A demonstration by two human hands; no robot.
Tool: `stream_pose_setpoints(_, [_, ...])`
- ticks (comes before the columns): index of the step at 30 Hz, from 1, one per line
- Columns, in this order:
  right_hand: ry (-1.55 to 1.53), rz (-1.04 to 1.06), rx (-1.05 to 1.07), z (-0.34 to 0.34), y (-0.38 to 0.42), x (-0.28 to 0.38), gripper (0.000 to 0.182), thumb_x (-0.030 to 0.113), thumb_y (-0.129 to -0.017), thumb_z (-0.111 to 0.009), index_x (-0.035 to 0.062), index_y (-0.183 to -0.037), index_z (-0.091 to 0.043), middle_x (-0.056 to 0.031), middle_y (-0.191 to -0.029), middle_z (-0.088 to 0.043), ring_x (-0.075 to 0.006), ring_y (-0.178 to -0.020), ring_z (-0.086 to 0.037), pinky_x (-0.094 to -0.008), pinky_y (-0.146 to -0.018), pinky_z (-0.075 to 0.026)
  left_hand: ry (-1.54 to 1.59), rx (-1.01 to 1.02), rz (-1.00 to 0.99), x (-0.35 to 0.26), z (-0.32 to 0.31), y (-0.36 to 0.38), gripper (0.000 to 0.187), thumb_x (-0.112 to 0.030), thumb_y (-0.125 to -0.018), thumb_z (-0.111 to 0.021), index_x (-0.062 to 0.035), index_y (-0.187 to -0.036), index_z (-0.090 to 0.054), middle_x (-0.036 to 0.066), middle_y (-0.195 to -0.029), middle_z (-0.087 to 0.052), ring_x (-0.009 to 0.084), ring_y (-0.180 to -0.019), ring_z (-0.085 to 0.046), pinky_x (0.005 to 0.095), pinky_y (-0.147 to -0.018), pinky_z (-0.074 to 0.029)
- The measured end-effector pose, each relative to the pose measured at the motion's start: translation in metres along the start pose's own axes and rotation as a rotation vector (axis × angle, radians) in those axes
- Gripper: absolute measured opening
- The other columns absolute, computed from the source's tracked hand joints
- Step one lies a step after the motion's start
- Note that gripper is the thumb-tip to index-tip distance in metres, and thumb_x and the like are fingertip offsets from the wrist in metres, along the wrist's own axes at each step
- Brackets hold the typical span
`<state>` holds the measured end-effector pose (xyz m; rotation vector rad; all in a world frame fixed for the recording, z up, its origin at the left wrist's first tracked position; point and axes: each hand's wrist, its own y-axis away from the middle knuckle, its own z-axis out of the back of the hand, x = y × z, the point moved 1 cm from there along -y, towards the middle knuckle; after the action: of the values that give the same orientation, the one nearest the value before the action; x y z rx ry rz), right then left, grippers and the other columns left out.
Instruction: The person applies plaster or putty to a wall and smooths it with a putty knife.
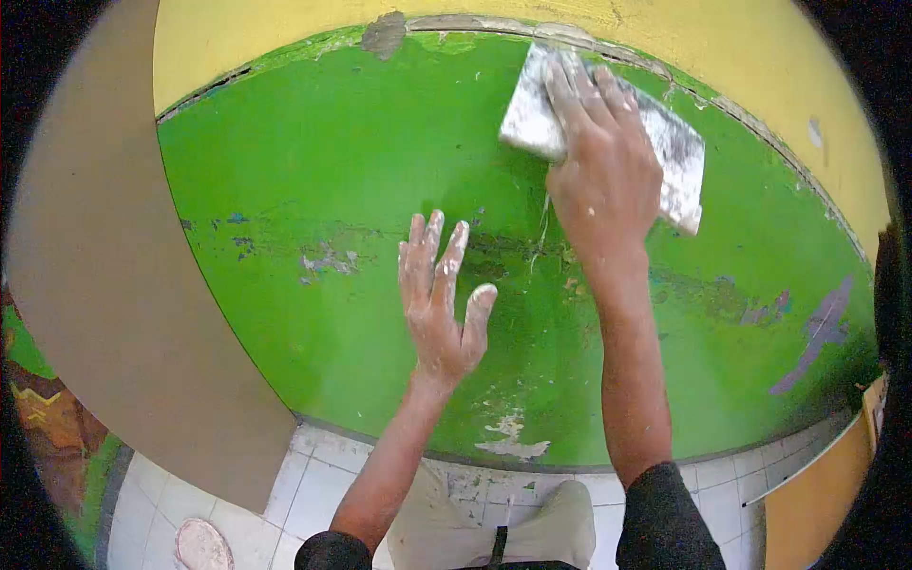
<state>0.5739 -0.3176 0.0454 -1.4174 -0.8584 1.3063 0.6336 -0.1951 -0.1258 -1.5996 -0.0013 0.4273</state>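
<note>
My right hand [608, 171] presses a sheet of sandpaper [679, 161] against the upper part of the green wall [313, 161]. The sheet is smeared with white dust over darker grey patches, and its top edge comes up near the cracked ledge. My fingers lie over its middle, and its ends stick out on both sides. Lower and to the left, my left hand [442, 304] is open with fingers apart, close to the green surface and holding nothing. White powder coats its fingertips.
A chipped ledge [494, 24] runs between the green paint and the yellow wall [285, 38]. At left stands a brown panel [133, 266]. White floor tiles [328, 456] lie below, with a pinkish oval thing [202, 544] on them. An orange-brown board [826, 484] leans at lower right.
</note>
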Motion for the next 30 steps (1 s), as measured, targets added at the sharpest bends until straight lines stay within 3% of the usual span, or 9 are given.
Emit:
stream_pose_setpoints(4, [-0.1,-0.055,0.195,0.016,0.061,0.008,0.058,-0.004,-0.078,-0.055,0.009,-0.134,-0.06,-0.0132,-0.14,-0.058,-0.0337,-0.134,-0.049,-0.0469,-0.113,-0.038,-0.181,0.002,0.053,0.01,-0.004,-0.001,0.056,-0.035,-0.097,-0.056,-0.0122,-0.147,-0.047,0.015,-0.158,-0.036,0.0379,-0.149,-0.025,0.0586,-0.119,-0.014])
stream_pose_setpoints(7, [-0.061,0.044,0.251,0.014,0.114,0.012,0.06,-0.004,-0.08,-0.054,0.0112,-0.138,-0.057,-0.0119,-0.141,-0.057,-0.0324,-0.137,-0.046,-0.0467,-0.115,-0.035,-0.327,0.012,0.066,0.019,-0.004,0.002,0.057,-0.032,-0.097,-0.057,-0.0138,-0.149,-0.044,0.015,-0.159,-0.032,0.0381,-0.149,-0.023,0.0594,-0.119,-0.012])
stream_pose_setpoints(13, [-0.012,0.015,0.022,-0.003,-0.008,-0.005,0.054,-0.002,-0.082,-0.054,0.0105,-0.135,-0.058,-0.0127,-0.139,-0.058,-0.0332,-0.134,-0.049,-0.0462,-0.115,-0.036,-0.446,-0.01,0.025,0.035,-0.013,0.006,0.06,-0.029,-0.096,-0.059,-0.0137,-0.15,-0.042,0.015,-0.16,-0.03,0.0379,-0.15,-0.022,0.0576,-0.12,-0.013])
stream_pose_setpoints(15, [-0.015,0.016,0.051,-0.002,0.003,-0.007,0.055,-0.001,-0.083,-0.053,0.0111,-0.137,-0.057,-0.013,-0.141,-0.057,-0.0342,-0.135,-0.048,-0.0467,-0.116,-0.034,-0.45,-0.005,0.018,0.039,-0.011,0.011,0.06,-0.029,-0.095,-0.06,-0.0139,-0.151,-0.042,0.015,-0.16,-0.03,0.0378,-0.15,-0.022,0.0577,-0.12,-0.013])
stream_pose_setpoints(19, [-0.113,-0.028,0.321,0.002,0.13,0.025,0.058,0.002,-0.088,-0.051,0.0116,-0.145,-0.051,-0.0135,-0.152,-0.045,-0.0376,-0.144,-0.036,-0.052,-0.119,-0.027,-0.467,-0.056,0.068,0.05,-0.001,0.021,0.057,-0.027,-0.096,-0.058,-0.0145,-0.15,-0.043,0.017,-0.16,-0.03,0.0383,-0.149,-0.023,0.0585,-0.12,-0.012])
stream_pose_setpoints(22, [-0.242,0.057,0.49,-0.001,0.24,0.054,0.057,0.003,-0.088,-0.051,0.0113,-0.144,-0.051,-0.0126,-0.152,-0.045,-0.0362,-0.145,-0.035,-0.0531,-0.12,-0.024,-0.461,-0.044,0.08,0.056,0.007,0.03,0.055,-0.026,-0.096,-0.057,-0.0148,-0.149,-0.045,0.018,-0.159,-0.032,0.0387,-0.149,-0.023,0.0586,-0.12,-0.012])
stream_pose_setpoints(25, [-0.184,0.049,0.413,-0.01,0.209,0.058,0.059,0.004,-0.086,-0.053,0.0105,-0.144,-0.051,-0.0117,-0.154,-0.043,-0.0353,-0.145,-0.034,-0.052,-0.121,-0.024,-0.46,-0.025,0.066,0.066,0.013,0.036,0.057,-0.024,-0.096,-0.057,-0.0124,-0.15,-0.043,0.018,-0.159,-0.031,0.0387,-0.149,-0.023,0.0567,-0.12,-0.014])
stream_pose_setpoints(28, [-0.149,0.024,0.326,-0.009,0.111,0.064,0.062,0.002,-0.083,-0.054,0.0101,-0.144,-0.05,-0.0125,-0.15,-0.047,-0.0353,-0.142,-0.039,-0.0509,-0.119,-0.028,-0.49,-0.009,0.109,0.07,0.018,0.043,0.057,-0.023,-0.097,-0.055,-0.0096,-0.15,-0.042,0.018,-0.159,-0.031,0.0386,-0.149,-0.023,0.055,-0.12,-0.016])
stream_pose_setpoints(30, [-0.149,0.02,0.349,-0.009,0.104,0.067,0.062,0.002,-0.083,-0.054,0.0102,-0.144,-0.051,-0.0123,-0.15,-0.048,-0.0347,-0.142,-0.04,-0.0508,-0.119,-0.028,-0.525,-0.012,0.131,0.069,0.022,0.044,0.056,-0.023,-0.097,-0.054,-0.0089,-0.15,-0.042,0.018,-0.159,-0.031,0.0385,-0.149,-0.023,0.0545,-0.12,-0.017])
